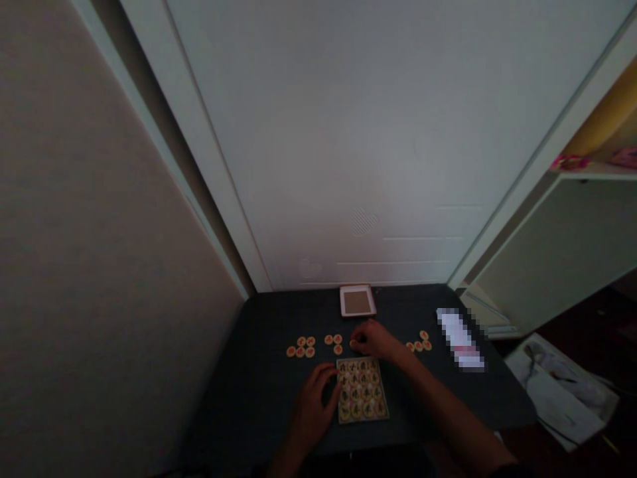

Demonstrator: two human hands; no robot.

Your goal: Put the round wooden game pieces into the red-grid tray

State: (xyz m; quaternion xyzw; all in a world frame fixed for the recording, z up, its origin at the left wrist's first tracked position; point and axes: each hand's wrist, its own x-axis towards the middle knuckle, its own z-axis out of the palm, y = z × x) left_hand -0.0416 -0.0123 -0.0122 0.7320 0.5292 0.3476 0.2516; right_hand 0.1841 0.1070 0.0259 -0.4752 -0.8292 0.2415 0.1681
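Observation:
A square box (363,418) holds rows of round Chinese chess pieces with dark characters and lies at the near middle of the table. My left hand (312,405) rests at its left edge, thumb and fingers apart and touching the side. Beyond the box, my right hand (373,340) pinches a Chinese chess piece (353,344) at table level. Red-marked pieces lie in loose groups: several at the left (300,347), three in the middle (338,339), and several at the right (423,345), partly beside my right forearm.
A shallow square lid or tray (357,287) with a brown inside lies at the back of the dark table (259,398). A blurred-out pale object (458,335) is at the right. A white panel (338,166) rises behind the table, and a white box (562,392) stands lower right.

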